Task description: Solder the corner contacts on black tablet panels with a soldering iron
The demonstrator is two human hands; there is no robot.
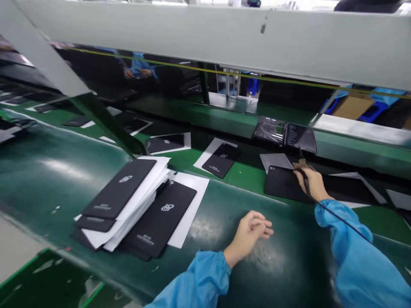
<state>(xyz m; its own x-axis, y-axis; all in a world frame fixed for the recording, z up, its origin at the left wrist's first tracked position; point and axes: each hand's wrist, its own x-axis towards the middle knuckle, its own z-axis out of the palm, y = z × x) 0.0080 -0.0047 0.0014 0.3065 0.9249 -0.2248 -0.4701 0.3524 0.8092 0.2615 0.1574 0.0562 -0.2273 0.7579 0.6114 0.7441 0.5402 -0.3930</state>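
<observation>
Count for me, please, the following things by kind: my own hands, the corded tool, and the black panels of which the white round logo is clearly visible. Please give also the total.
Your left hand and right hand: 2
Corded tool: 1
Black panels with the logo clearly visible: 4
Total: 7

Matt panels [160, 219], paper sheets [192, 209], smooth glossy tabletop [272, 265].
</observation>
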